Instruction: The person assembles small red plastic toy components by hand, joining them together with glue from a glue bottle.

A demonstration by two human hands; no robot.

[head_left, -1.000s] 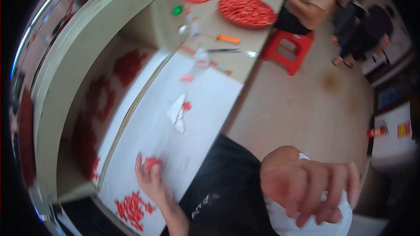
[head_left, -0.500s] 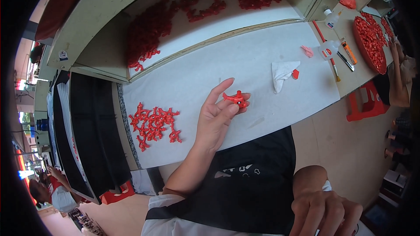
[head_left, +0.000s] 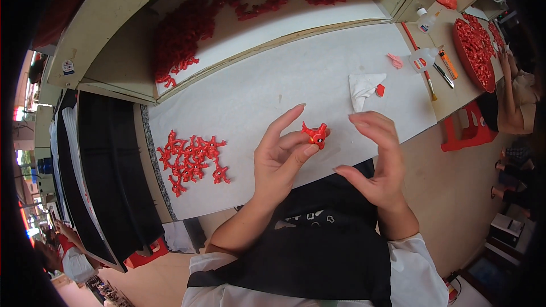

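A pile of red toy parts (head_left: 190, 159) waits on the white tabletop (head_left: 267, 88) at nine o'clock. The left hand (head_left: 281, 156) pinches one red part (head_left: 314, 135). At three o'clock, the right hand (head_left: 375, 156) is open and empty.

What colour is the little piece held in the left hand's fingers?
Red: the small piece pinched by the left hand, in the head view.
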